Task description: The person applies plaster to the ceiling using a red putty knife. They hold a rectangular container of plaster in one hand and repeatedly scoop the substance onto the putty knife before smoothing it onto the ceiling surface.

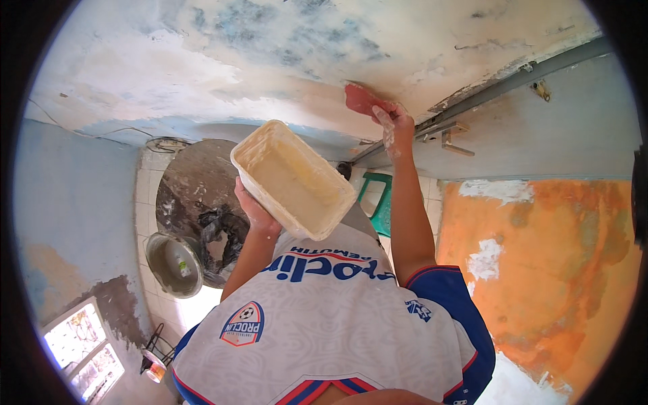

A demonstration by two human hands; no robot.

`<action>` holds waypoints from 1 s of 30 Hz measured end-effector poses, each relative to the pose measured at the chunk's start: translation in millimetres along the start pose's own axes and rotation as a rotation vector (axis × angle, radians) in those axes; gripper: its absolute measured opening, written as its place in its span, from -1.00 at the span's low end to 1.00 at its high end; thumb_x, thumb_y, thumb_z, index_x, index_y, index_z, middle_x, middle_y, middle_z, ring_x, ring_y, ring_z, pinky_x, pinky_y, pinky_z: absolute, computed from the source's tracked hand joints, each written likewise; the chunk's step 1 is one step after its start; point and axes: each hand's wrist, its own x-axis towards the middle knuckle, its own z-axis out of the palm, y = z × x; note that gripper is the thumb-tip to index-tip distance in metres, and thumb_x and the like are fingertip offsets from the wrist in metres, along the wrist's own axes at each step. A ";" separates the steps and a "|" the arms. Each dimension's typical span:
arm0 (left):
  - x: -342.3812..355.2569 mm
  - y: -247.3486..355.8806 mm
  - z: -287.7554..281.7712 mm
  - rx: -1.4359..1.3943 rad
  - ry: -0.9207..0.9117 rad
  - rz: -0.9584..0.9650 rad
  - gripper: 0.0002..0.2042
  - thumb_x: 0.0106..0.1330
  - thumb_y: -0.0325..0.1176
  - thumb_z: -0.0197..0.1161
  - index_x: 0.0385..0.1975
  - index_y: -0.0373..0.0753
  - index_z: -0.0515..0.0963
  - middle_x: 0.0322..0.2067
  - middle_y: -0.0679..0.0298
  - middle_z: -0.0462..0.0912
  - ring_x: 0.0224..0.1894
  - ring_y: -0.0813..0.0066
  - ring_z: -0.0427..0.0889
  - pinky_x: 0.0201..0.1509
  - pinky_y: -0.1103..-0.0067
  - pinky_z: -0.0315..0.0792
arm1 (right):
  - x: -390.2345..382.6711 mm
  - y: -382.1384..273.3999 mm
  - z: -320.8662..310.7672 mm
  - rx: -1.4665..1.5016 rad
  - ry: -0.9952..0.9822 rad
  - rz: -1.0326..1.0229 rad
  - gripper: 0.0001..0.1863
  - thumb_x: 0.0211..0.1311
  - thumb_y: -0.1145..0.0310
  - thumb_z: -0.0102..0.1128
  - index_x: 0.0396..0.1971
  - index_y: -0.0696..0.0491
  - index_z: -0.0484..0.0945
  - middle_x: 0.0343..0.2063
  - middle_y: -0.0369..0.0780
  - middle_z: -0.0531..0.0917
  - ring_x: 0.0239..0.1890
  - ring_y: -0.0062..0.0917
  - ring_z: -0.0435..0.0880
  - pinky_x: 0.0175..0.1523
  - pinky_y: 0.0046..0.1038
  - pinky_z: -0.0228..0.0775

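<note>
Left hand (256, 209) grasps one cream tub (287, 185); right hand (397, 125) grips one red scraper (361, 100) against one wall (270, 61).

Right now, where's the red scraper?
In the head view, the scraper is just right of centre, near the top, in the right hand, at the patchy wall.
</note>
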 end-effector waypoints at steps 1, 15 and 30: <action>0.3 -0.1 -0.7 -0.002 -0.006 -0.002 -0.33 0.52 0.25 -0.30 0.37 -0.10 0.37 0.28 0.17 0.50 0.28 0.14 0.51 0.35 0.23 0.42 | 2.9 -3.4 -0.8 -0.012 0.046 0.010 -0.73 0.25 0.40 0.48 -0.13 0.22 0.68 -0.23 -0.22 0.74 -0.24 -0.59 0.68 -0.09 -0.54 0.53; -1.9 -0.5 -4.5 -0.011 0.033 0.019 -0.34 0.52 0.24 -0.27 0.36 -0.10 0.37 0.25 0.18 0.52 0.26 0.14 0.53 0.32 0.23 0.45 | -2.9 2.2 8.9 0.033 0.103 -0.004 -0.73 0.24 0.44 0.45 -0.13 0.26 0.66 -0.24 -0.27 0.72 -0.21 -0.62 0.66 -0.12 -0.61 0.48; 2.1 -1.3 3.5 -0.010 -0.028 -0.008 -0.37 0.54 0.20 -0.32 0.36 -0.10 0.38 0.26 0.20 0.51 0.28 0.18 0.52 0.34 0.24 0.44 | 3.9 -1.9 9.1 0.039 0.167 -0.012 -0.75 0.23 0.41 0.48 -0.16 0.22 0.71 -0.33 -0.28 0.72 -0.24 -0.62 0.65 -0.10 -0.56 0.49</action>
